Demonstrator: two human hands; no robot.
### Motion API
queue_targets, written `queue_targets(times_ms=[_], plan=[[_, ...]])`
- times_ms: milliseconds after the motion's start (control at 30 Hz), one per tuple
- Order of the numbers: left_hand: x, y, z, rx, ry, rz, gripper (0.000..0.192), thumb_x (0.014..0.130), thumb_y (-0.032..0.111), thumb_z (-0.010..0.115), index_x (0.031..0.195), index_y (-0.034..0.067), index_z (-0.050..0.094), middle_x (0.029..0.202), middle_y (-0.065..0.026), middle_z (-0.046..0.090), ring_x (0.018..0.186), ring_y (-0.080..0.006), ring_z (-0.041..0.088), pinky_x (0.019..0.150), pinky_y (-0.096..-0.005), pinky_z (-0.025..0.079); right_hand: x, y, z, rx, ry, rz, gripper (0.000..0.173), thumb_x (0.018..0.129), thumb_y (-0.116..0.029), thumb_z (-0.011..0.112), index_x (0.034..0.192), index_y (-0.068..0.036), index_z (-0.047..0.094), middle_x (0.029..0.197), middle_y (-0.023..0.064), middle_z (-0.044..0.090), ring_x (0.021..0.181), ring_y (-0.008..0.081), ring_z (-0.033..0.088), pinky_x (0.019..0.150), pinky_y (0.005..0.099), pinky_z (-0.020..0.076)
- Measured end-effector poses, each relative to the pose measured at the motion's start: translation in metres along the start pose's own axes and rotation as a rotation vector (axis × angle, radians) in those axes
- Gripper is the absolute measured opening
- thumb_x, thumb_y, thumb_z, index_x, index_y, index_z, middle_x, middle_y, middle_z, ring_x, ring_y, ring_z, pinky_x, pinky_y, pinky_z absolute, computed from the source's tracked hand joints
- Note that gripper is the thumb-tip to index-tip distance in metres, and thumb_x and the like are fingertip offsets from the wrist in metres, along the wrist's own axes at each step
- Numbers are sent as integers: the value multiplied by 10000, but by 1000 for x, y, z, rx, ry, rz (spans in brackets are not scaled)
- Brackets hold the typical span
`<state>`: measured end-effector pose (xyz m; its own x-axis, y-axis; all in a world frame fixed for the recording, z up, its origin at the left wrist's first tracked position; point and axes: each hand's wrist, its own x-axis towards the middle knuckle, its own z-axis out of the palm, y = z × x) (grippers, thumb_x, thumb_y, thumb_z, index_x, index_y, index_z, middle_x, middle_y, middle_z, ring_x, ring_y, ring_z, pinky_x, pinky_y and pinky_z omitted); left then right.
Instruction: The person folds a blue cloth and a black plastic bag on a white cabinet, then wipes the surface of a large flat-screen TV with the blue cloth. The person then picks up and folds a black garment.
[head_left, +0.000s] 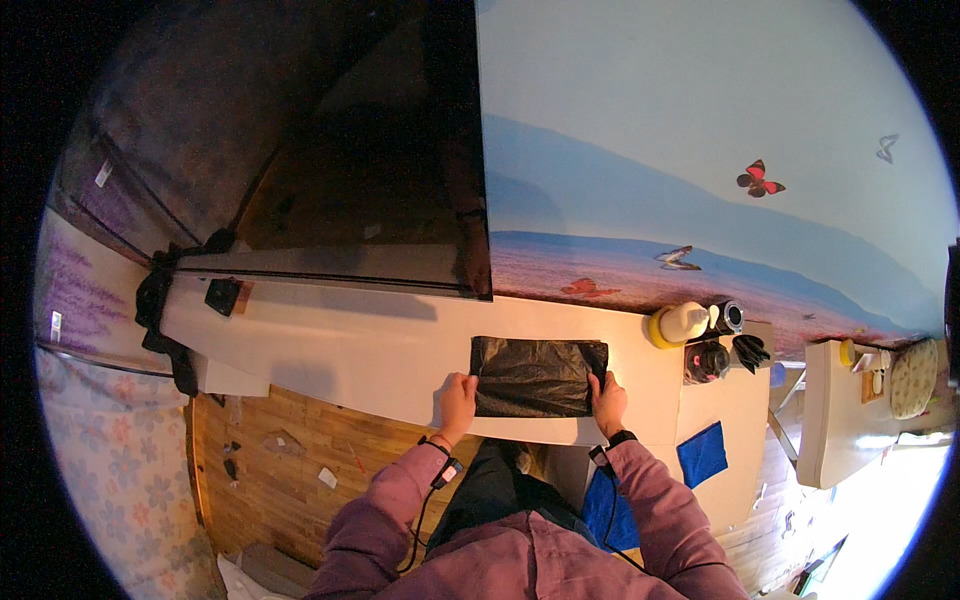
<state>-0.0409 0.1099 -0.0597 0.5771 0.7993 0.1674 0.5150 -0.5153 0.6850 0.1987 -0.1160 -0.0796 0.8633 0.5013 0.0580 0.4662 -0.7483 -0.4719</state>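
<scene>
A black plastic bag (536, 379), folded into a flat, creased rectangle, lies on or just above the white tabletop (375, 352) in front of me. My left hand (457, 405) grips its left edge, thumb near the upper side. At the opposite edge, my right hand (609, 403) pinches the bag near its right side, with the thumb on top. The fingertips under the bag are hidden on both sides. The bag is spread between the two hands.
A large dark television screen (360, 187) stands at the back left. At the back right are a cream pump bottle (686, 322), a dark jar (706, 362) and a black item (750, 352). Blue cloths (703, 454) (611, 510) lie to the right. Scraps (327, 478) litter the wooden floor.
</scene>
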Motion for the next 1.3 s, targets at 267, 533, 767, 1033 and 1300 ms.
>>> queue_targets(times_ms=[267,533,767,1033,1300], plan=[[-2,11,-15,279,-197,-159,324,988,224,668,1204,48,502,729,-195,655,684,-414,663,569,-499,497,-2,0,4,-100,-46,-1,418,1017,-445,623,946,-39,555,625,237,634,565,445,637,494,517,491],[8,26,-17,10,-111,39,260,1056,106,525,1310,97,581,1056,-115,747,841,-403,705,701,-453,567,-5,-1,0,-70,-38,-13,404,1014,-433,631,942,-43,559,633,237,641,570,442,643,502,511,497],[7,56,43,120,-383,344,570,1037,263,587,1581,210,422,1704,-50,238,1571,-412,134,1239,-641,177,-1,-12,-12,3,-6,3,328,1001,-356,669,951,-48,566,667,224,639,596,447,638,525,515,487],[6,62,45,460,-478,320,680,993,563,556,1608,349,360,1735,-35,131,1552,-509,38,1090,-871,41,-23,-99,-11,301,-68,-506,513,856,-196,772,1288,-1,574,1279,205,600,1180,404,571,999,482,472],[5,56,50,554,-450,337,676,984,514,563,1605,323,376,1730,-42,156,1551,-511,51,1067,-883,46,-14,-105,23,-15,-399,-509,707,1040,-473,503,1610,-93,332,1687,118,278,1568,310,226,1253,572,147]])
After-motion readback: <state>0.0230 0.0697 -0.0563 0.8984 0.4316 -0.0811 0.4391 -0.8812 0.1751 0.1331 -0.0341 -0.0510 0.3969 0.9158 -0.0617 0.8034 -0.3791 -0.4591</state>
